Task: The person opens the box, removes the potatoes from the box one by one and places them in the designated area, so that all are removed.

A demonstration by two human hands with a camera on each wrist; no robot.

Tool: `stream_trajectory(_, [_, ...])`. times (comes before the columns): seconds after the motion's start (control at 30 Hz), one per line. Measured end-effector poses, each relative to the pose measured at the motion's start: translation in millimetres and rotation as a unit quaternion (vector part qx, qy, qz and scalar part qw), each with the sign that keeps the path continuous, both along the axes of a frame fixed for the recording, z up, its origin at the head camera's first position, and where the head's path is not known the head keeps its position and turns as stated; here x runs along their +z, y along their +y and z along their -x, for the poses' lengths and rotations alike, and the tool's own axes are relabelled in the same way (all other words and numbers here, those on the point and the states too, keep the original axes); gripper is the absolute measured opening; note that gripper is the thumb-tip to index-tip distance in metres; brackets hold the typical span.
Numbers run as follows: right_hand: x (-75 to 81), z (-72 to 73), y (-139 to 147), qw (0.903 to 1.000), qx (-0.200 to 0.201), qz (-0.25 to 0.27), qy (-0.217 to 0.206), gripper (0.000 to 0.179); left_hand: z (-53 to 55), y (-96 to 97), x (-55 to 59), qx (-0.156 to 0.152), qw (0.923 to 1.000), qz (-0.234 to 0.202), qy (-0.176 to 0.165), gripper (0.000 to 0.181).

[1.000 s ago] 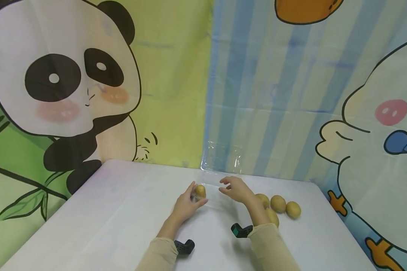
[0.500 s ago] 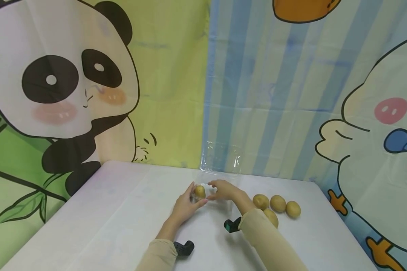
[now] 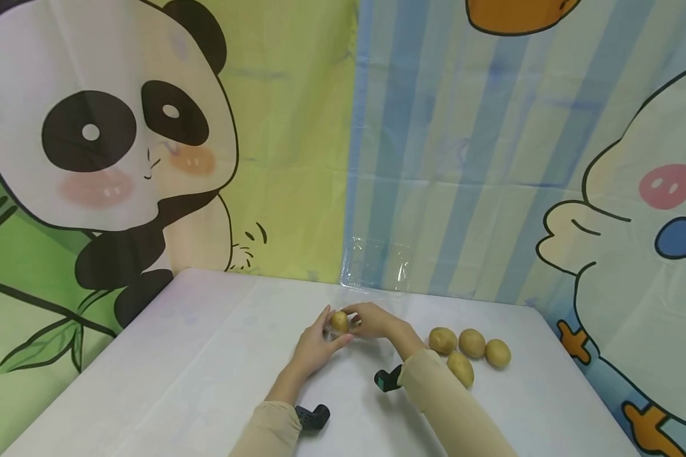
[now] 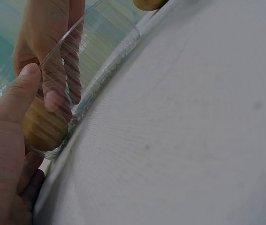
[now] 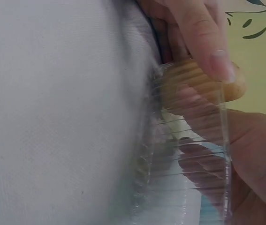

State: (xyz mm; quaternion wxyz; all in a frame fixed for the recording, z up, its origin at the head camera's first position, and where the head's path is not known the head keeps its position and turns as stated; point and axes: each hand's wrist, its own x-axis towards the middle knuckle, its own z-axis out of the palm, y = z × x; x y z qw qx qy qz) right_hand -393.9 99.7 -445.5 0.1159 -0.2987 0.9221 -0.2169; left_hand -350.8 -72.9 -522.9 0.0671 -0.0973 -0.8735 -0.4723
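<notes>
In the head view, a clear plastic clamshell box sits at mid-table with its hinged lid (image 3: 375,263) raised at the back. One potato (image 3: 340,321) lies in the box's left end. My left hand (image 3: 313,350) grips that end, its thumb over the near rim, as the left wrist view also shows on the ribbed wall (image 4: 109,35). Reaching into the box from the right, my right hand (image 3: 380,322) pinches the potato, thumb against its side. Through the plastic in the right wrist view, the other fingers of the right hand (image 5: 259,159) appear curled beside the potato (image 5: 238,86).
Several loose potatoes (image 3: 472,343) lie on the white tablecloth (image 3: 194,355) to the right, close to my right forearm. Behind the table hangs a cartoon backdrop (image 3: 291,139). Each wrist wears a black camera mount (image 3: 313,417).
My right hand has moved left from above the box's right part to the potato, and its fingers have closed in on it. The left hand has kept its grip on the box.
</notes>
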Motion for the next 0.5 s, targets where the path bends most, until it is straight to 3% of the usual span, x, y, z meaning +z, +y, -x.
stream_trajectory(0.33, [-7.2,7.6,4.8,0.9949,0.045,0.076,-0.049,0.050,-0.1,0.5,1.5,0.004,1.0000,-0.002,-0.004,0.105])
stream_trajectory(0.5, [-5.6,8.7,7.2,0.9878,0.029,0.114,-0.102,0.045,0.4,0.5,1.9,0.006,0.9999,0.002,-0.013,0.104])
